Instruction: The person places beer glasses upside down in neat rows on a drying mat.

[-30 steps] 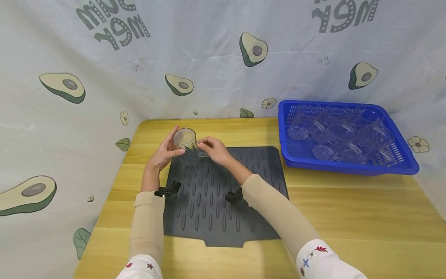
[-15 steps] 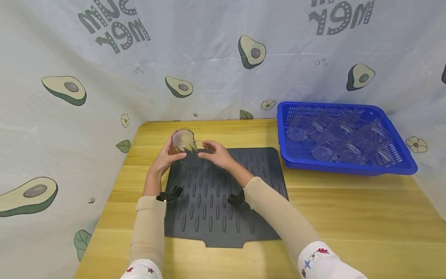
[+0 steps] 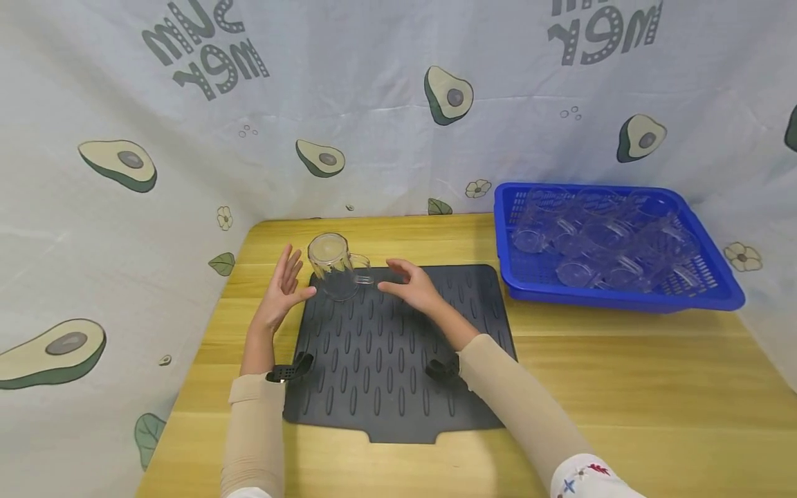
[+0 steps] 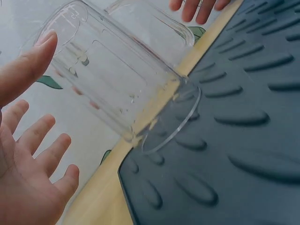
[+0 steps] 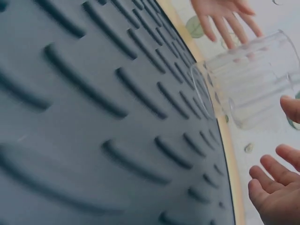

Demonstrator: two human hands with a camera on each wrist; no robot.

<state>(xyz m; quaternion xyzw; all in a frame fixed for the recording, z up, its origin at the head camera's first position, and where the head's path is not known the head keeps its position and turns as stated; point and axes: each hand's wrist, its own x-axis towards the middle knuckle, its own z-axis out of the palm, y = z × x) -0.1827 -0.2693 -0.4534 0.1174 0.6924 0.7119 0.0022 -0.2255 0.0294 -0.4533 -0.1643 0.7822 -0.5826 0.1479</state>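
A clear glass mug [image 3: 336,266] stands upside down, rim down, at the far left corner of the dark grey ridged mat [image 3: 398,373]. Its handle [image 3: 362,270] points right. My left hand [image 3: 280,297] is just left of the mug, fingers spread and apart from the glass. On the handle side, my right hand [image 3: 414,285] hovers a short way off, fingers relaxed and holding nothing. The left wrist view shows the mug [image 4: 117,79] with its rim resting on the mat, and the left thumb in front of its base. In the right wrist view both hands are clear of the mug [image 5: 253,75].
A blue plastic basket [image 3: 623,302] at the back right holds several clear glass mugs [image 3: 579,270]. The mat lies on a yellow wooden table [image 3: 623,387]. Behind and to the left hangs a pale curtain [image 3: 373,69] printed with avocados.
Both hands have let go of the mug. The left hand moved left and the right hand moved right, away from the glass. The mug stays at the mat's corner.
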